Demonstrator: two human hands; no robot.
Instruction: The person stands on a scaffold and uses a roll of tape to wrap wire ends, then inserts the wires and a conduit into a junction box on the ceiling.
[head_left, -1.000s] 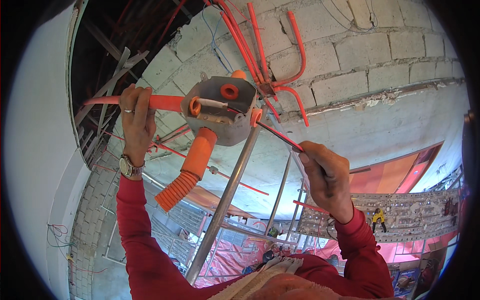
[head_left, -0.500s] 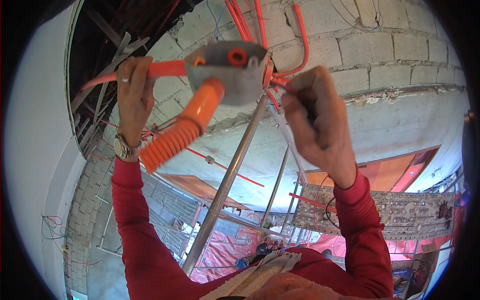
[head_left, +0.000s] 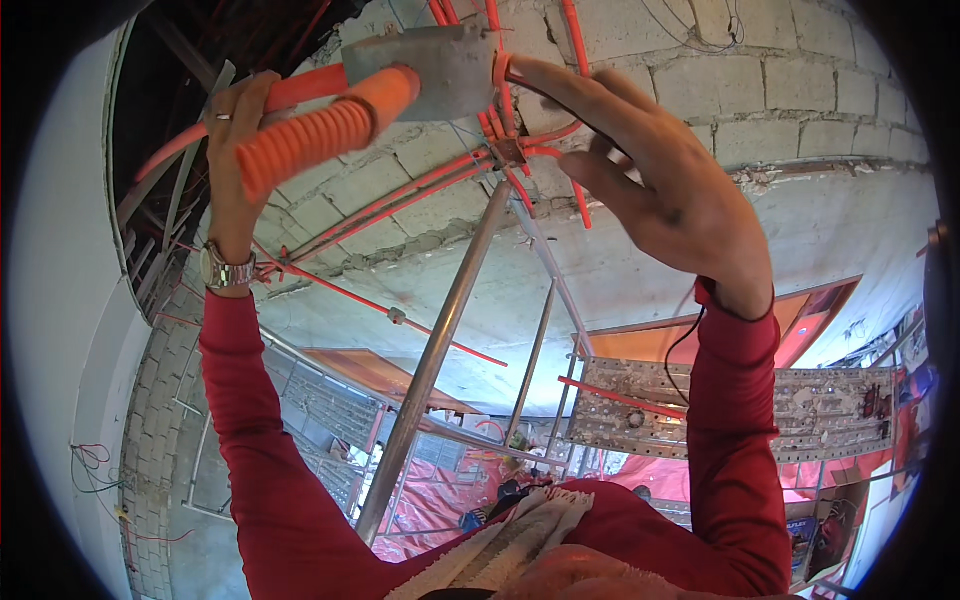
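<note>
Overhead is a grey junction box (head_left: 450, 80) with orange fittings on its sides. My left hand (head_left: 238, 145), wearing a watch and a ring, has its fingers closed round a smooth orange conduit (head_left: 308, 88) that enters the box's left side. A short orange corrugated hose (head_left: 305, 148) sticks out of the box toward me, in front of that hand. My right hand (head_left: 665, 175) is at the box's right, fingers stretched out and thumb apart. Its index fingertip is beside or touching an orange fitting (head_left: 502, 68); I cannot tell which.
A metal scaffold pole (head_left: 435, 360) slants up beneath the box. Orange conduits (head_left: 400, 205) run along the block wall (head_left: 770, 90). A perforated scaffold plank (head_left: 640, 400) lies below on the right, and pink sheeting (head_left: 440, 500) further down.
The box has risen and tilted, so its open side no longer shows. The corrugated hose has swung up with it. My right hand has gone from a pinch to outstretched fingers.
</note>
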